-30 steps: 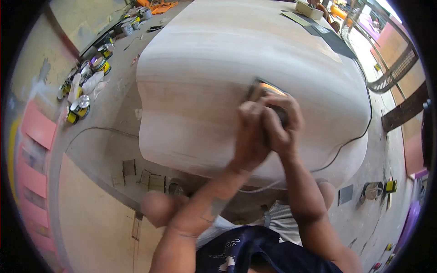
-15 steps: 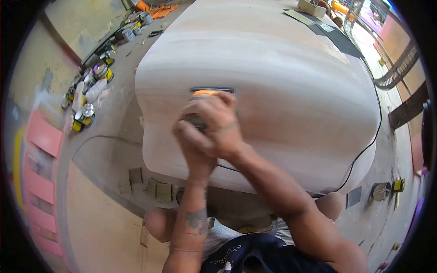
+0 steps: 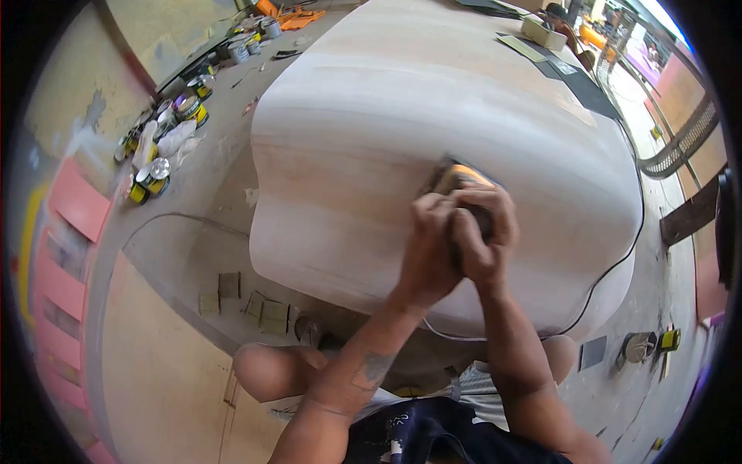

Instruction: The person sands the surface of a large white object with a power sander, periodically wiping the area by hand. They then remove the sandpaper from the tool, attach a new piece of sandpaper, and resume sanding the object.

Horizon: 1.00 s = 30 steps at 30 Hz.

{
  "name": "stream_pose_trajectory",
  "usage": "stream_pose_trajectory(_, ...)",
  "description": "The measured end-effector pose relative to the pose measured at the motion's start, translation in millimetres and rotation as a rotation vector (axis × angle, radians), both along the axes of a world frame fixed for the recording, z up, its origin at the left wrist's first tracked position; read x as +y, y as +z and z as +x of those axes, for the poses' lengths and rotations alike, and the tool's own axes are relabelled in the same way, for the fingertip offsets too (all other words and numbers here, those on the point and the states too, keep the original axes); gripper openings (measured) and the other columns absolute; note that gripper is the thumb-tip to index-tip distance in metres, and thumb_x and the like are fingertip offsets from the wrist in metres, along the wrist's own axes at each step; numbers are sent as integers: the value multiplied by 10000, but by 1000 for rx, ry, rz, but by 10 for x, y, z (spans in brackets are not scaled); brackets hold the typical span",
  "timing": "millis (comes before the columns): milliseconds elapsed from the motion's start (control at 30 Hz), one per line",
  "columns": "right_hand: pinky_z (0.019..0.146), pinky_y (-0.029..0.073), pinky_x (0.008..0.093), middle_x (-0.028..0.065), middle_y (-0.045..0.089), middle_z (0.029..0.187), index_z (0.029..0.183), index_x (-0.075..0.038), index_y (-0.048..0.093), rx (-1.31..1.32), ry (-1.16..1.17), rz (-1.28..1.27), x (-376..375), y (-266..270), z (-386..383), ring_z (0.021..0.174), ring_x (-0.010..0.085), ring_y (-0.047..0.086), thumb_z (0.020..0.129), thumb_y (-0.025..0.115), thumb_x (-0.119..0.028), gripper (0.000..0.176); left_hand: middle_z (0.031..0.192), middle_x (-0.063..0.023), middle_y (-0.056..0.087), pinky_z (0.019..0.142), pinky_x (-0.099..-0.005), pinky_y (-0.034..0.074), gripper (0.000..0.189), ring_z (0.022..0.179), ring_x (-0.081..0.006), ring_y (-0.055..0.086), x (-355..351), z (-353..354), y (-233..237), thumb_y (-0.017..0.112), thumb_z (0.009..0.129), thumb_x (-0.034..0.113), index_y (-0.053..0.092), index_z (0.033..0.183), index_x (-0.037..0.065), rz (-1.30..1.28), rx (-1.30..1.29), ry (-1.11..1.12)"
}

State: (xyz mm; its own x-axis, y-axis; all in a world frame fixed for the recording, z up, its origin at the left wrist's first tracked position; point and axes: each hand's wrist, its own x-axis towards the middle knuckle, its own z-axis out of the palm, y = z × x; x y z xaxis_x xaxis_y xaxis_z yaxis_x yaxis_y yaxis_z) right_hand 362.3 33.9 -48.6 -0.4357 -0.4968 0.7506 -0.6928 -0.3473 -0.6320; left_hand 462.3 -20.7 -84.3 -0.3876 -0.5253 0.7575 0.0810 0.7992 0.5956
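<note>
Both hands are wrapped around an electric sander (image 3: 470, 175) with an orange part and a dark base. My left hand (image 3: 430, 246) closes on its left side, and my right hand (image 3: 495, 232) grips its right side with the thumb toward me. The sander's base is against the curved front of a large white panel (image 3: 332, 178), which shows brownish worn patches. Between my fingers a dark part of the sander shows; the rest of its body is hidden. A power cord (image 3: 599, 274) runs from below my hands and up the panel's right side.
Dark sanding sheets (image 3: 583, 87) and a pale block (image 3: 543, 35) lie on the panel's far right. Paint cans (image 3: 193, 110) line the left wall. Sandpaper pieces (image 3: 274, 315) lie on the floor, near a wooden board (image 3: 170, 363). Another person (image 3: 558, 14) is partly visible behind the panel.
Both hands and the sander have moved right across the panel, and the sander has turned to a slant. The whole view has shifted slightly.
</note>
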Motion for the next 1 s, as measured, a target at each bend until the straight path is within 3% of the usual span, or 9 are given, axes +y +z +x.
stream_pose_trajectory(100,1056,435,446,84,747,1036,980,-66,730,-210,9,-37,48,-38,-50,1075,280,683,814,718,-86,168,1364,-166,545,1092,-509,412,628,1281,-412,479,107,-104,12,805,856,147,490,1392,55,216,-33,-117)
stream_pose_trajectory(200,1062,428,447,74,743,1010,962,-68,734,-77,70,27,-209,101,99,1075,278,685,819,729,-101,147,1322,-173,539,1066,-494,425,598,1253,-393,498,-164,87,55,794,880,177,492,1376,33,-19,-46,53)
stream_pose_trajectory(267,1059,409,441,58,732,962,959,-108,734,123,59,52,-497,181,273,1002,297,686,828,744,-172,146,1303,-199,530,1043,-491,438,580,1217,-390,520,-386,344,110,779,896,193,486,1365,15,30,-126,124)
stream_pose_trajectory(333,1112,352,453,38,742,1000,997,-128,728,154,174,86,-795,167,507,1068,262,677,849,757,-220,177,1325,-234,526,1018,-503,462,554,1161,-403,566,-580,600,0,755,906,180,492,1362,5,72,-226,309)
stream_pose_trajectory(400,1136,296,466,59,716,1051,1028,-145,709,192,193,118,-1075,123,768,1130,252,657,871,756,-274,208,1331,-188,508,1041,-486,462,565,1199,-346,566,-720,819,11,776,928,207,478,1363,5,136,-209,450)
stream_pose_trajectory(600,1143,296,471,70,722,1070,1012,-135,695,160,169,98,-1099,60,922,1144,243,659,854,760,-248,205,1304,-171,471,1061,-465,451,741,1249,-322,529,-732,921,-98,844,881,247,391,1407,-13,265,-143,376)
stream_pose_trajectory(700,1146,313,476,65,734,1067,1025,-118,698,143,148,110,-612,-34,538,1135,252,670,838,760,-215,219,1258,-175,501,1020,-474,465,577,1211,-346,545,-480,600,-285,806,904,248,503,1323,-6,121,-238,297)
stream_pose_trajectory(800,1116,360,479,82,740,1039,1038,-96,701,101,67,57,-33,-78,110,1090,292,691,820,747,-159,231,1195,-191,644,1030,-516,437,376,1179,-391,580,-41,161,14,759,876,223,656,1169,11,21,-198,98)
stream_pose_trajectory(1000,1226,280,482,105,747,1051,1026,-52,701,-99,-11,46,586,-206,-282,1154,292,691,781,705,-81,247,1326,-240,535,1054,-518,478,533,1215,-432,561,591,-337,-252,724,945,129,517,1425,25,158,65,-41)
